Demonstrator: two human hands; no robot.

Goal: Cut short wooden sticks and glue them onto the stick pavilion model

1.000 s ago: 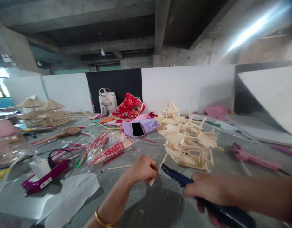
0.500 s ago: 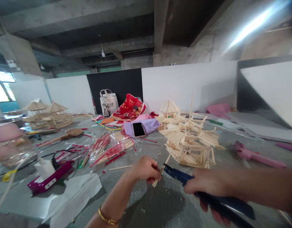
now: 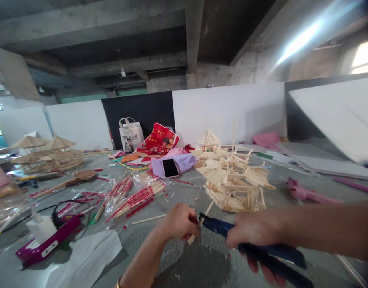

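My left hand (image 3: 184,221) is closed around a few thin wooden sticks (image 3: 192,239), their short ends poking out below the fingers. A longer part points up and to the right, toward the stick model. In my right hand (image 3: 251,230) is a pair of dark blue cutting shears (image 3: 219,227), gripped by the handles. The jaws lie right at the sticks, just beside my left fingertips; whether they bite the wood, I cannot tell. Just beyond stands the model (image 3: 228,180), a pavilion-like building of pale wooden sticks with a pointed roof.
Plastic-wrapped bundles of sticks (image 3: 138,198) lie left of centre, with a loose stick (image 3: 149,219) nearer me. A phone (image 3: 170,168) rests on purple cloth. At the left are a purple power strip (image 3: 48,242) and white paper (image 3: 84,260). A pink tool (image 3: 309,193) lies right.
The view has turned slightly to the right, so the table things appear further left. My left hand still holds the sticks, and the shears' jaws stay beside them.
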